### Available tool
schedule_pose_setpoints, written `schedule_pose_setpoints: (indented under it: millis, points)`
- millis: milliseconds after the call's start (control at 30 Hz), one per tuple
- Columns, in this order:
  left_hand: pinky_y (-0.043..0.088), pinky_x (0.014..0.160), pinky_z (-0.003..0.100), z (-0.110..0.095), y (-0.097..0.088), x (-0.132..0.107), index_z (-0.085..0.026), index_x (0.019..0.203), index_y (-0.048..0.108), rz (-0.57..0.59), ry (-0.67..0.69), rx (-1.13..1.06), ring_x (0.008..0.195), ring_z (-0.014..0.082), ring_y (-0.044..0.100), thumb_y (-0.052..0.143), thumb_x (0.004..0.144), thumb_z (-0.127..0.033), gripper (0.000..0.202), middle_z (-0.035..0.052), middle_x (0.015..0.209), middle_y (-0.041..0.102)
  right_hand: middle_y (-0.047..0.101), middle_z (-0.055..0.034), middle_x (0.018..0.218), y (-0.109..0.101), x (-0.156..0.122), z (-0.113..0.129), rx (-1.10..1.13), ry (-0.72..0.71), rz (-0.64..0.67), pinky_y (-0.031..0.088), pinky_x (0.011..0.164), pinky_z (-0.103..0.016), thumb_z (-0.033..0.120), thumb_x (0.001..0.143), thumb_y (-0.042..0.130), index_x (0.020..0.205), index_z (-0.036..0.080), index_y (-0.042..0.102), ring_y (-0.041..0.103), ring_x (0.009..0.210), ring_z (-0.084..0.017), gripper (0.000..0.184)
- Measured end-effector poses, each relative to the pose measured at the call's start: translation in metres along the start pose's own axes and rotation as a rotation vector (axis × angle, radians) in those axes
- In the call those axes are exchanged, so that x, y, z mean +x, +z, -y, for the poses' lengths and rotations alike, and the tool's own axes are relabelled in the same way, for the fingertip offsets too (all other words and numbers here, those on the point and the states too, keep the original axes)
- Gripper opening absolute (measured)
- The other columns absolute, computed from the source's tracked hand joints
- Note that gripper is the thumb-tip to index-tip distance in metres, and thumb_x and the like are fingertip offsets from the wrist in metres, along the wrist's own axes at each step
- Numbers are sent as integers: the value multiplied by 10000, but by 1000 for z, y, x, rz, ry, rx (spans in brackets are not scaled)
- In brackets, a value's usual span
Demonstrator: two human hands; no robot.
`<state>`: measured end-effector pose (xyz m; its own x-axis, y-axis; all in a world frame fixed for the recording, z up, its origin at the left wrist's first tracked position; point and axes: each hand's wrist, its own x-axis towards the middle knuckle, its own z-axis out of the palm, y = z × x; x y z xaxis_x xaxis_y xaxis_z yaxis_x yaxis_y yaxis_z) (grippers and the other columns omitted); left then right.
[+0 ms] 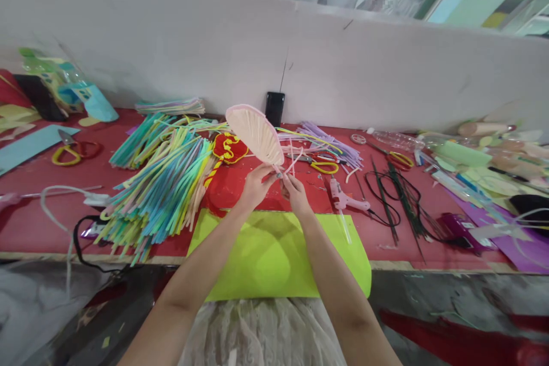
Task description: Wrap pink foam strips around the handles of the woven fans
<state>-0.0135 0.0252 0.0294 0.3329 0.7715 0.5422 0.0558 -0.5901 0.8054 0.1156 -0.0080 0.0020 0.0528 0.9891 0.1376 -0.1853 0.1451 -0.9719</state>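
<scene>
A pale pink and cream fan-shaped piece, edged in pink, rises tilted to the left above my hands. My left hand is closed on it at its narrow lower end. Beside it, my right hand pinches a thin pink pipe cleaner near the same base, with loose ends sticking up. The fingertips of both hands nearly meet, and their exact grip is partly hidden. Behind the left hand lies a red and yellow pipe-cleaner ornament. Below both hands spreads a lime-green sheet.
Bundled pastel pipe cleaners lie left, purple ones behind right. A pink glue gun with a black cord sits right. Scissors lie behind it. A black phone leans on the white partition. More scissors lie far left.
</scene>
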Motion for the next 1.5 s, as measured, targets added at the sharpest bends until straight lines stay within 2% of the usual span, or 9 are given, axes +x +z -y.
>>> schedule_pose_setpoints:
  millis: [133, 300, 500, 733, 900, 1133, 1333, 1500]
  points:
    - [424, 915, 302, -14, -3, 10, -197, 994, 634, 89, 47, 9, 999, 172, 586, 494, 837, -289, 229, 70, 1025, 652, 238, 86, 469, 2, 0, 11, 29, -39, -20, 128, 372, -213, 548, 770, 510, 645, 203, 454, 152, 377, -46, 371]
    - [425, 921, 315, -22, -7, 22, -184, 1041, 622, 239, 60, 17, 1025, 186, 581, 448, 859, -304, 279, 79, 1060, 646, 195, 93, 443, 3, -2, 22, 65, -45, 2, 149, 372, -211, 554, 773, 501, 635, 206, 462, 145, 373, -50, 376]
    - [432, 910, 327, -21, -10, 30, -189, 1019, 634, 251, 108, 58, 992, 193, 596, 469, 848, -305, 264, 81, 1024, 659, 212, 88, 471, 1, -6, 26, 121, -101, 21, 145, 379, -211, 505, 791, 510, 699, 204, 506, 162, 384, -51, 315]
    - [419, 916, 325, -28, -10, 34, -204, 1047, 619, 319, 138, 111, 1009, 183, 581, 440, 861, -286, 271, 82, 1014, 654, 203, 87, 470, -1, -8, 27, 96, -130, -26, 163, 393, -216, 526, 784, 505, 675, 205, 491, 165, 397, -57, 339]
    - [443, 854, 312, -30, -9, 37, -205, 1035, 631, 327, 127, 83, 903, 182, 601, 445, 860, -323, 282, 78, 952, 657, 209, 84, 470, -3, -8, 30, 16, -164, -50, 180, 403, -221, 536, 789, 490, 659, 206, 484, 188, 399, -58, 354]
    - [460, 627, 239, -33, -5, 36, -185, 1020, 636, 342, 20, 26, 603, 120, 556, 444, 856, -352, 302, 42, 779, 632, 223, 82, 465, -5, -8, 32, -13, -209, -72, 186, 412, -224, 507, 808, 484, 658, 202, 487, 199, 402, -60, 339]
    - [450, 687, 235, -35, -5, 38, -166, 792, 658, 252, 40, 95, 693, 138, 577, 512, 820, -302, 202, 35, 755, 640, 250, 74, 480, -5, -8, 31, -114, -230, -120, 216, 424, -228, 513, 820, 457, 661, 204, 468, 226, 423, -68, 348]
    - [449, 684, 224, -32, -3, 39, -155, 776, 641, 160, 37, 91, 703, 133, 591, 560, 787, -249, 125, 33, 750, 651, 280, 76, 511, -2, -5, 24, -115, -216, -161, 238, 420, -212, 513, 820, 456, 745, 215, 467, 251, 432, -69, 307]
